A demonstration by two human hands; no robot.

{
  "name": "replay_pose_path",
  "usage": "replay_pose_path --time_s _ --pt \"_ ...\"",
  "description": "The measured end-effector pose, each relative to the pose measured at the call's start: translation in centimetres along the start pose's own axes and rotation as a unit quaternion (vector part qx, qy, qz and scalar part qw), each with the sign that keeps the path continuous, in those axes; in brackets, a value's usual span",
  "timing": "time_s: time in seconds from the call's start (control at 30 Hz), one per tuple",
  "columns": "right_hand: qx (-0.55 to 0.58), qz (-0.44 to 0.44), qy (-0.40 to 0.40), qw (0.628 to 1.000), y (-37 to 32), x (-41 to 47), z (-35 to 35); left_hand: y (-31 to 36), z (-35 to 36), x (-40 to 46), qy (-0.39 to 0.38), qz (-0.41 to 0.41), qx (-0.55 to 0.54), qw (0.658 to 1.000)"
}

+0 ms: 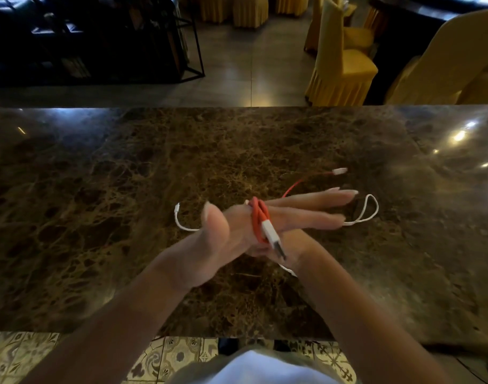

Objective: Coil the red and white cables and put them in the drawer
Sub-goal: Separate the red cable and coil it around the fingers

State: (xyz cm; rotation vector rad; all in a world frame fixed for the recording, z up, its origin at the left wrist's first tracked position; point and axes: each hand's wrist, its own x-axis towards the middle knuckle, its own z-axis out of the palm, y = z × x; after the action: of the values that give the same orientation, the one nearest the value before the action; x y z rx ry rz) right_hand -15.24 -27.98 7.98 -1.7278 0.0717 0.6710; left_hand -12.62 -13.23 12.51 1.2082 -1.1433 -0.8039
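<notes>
The red cable (258, 220) is wound in several turns round the straight fingers of my left hand (237, 225), which is held over the marble table (98, 217) with the thumb up. Its white USB plug (273, 239) sticks out toward me below the coil. Its free tail runs back right to a small white plug (339, 171) on the table. My right hand (267, 252) lies under the left hand, mostly hidden, so its grip is unclear. The white cable (371, 210) lies on the table beneath both hands, one end at the left and a loop at the right. No drawer is in view.
The dark brown marble tabletop stretches wide on both sides. Its near edge (237, 335) is just in front of my body, above a patterned tile floor. Yellow-covered chairs (339, 67) and a dark metal shelf (126, 37) stand beyond the far edge.
</notes>
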Motion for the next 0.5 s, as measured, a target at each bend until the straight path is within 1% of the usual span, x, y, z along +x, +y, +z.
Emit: replay_pose_path --time_s 0.03,0.07,0.1,0.13,0.17,0.23,0.27,0.37,0.43,0.5 --pt "-0.013 -0.002 0.015 1.000 0.3 0.2 0.3 0.6 -0.1 -0.2 -0.013 -0.004 -0.002 1.000" --pt "-0.005 -0.045 -0.015 0.999 0.8 0.2 0.3 0.3 -0.6 -0.4 -0.006 0.000 0.000 1.000" --pt "0.021 -0.089 -0.041 0.995 1.1 0.1 0.5 0.1 -1.0 -0.4 0.013 0.000 0.006 1.000" --pt "0.050 -0.116 -0.038 0.991 1.4 0.2 0.5 0.0 -1.7 -0.5 0.057 0.010 0.005 0.998" --pt "0.060 -0.137 -0.035 0.988 1.8 0.0 0.2 -0.2 -2.3 -0.4 0.081 -0.009 0.005 0.997" --pt "0.012 -0.144 -0.001 0.989 2.2 -0.4 -0.5 -1.0 -3.6 -0.3 0.111 -0.004 0.003 0.994" --pt "-0.020 -0.146 0.015 0.989 1.9 -0.8 -0.8 -1.5 -4.0 -0.5 0.140 -0.007 0.002 0.990" --pt "-0.164 -0.166 0.059 0.971 1.0 -1.9 -2.1 -2.9 -5.2 -1.1 0.167 -0.033 -0.056 0.984" --pt "-0.180 -0.158 0.071 0.968 0.4 -2.6 -2.9 -3.3 -5.6 -1.5 0.172 -0.038 -0.115 0.978" --pt "-0.185 -0.157 0.067 0.968 0.0 -3.7 -3.4 -3.6 -5.8 -1.8 0.181 -0.040 -0.143 0.972"
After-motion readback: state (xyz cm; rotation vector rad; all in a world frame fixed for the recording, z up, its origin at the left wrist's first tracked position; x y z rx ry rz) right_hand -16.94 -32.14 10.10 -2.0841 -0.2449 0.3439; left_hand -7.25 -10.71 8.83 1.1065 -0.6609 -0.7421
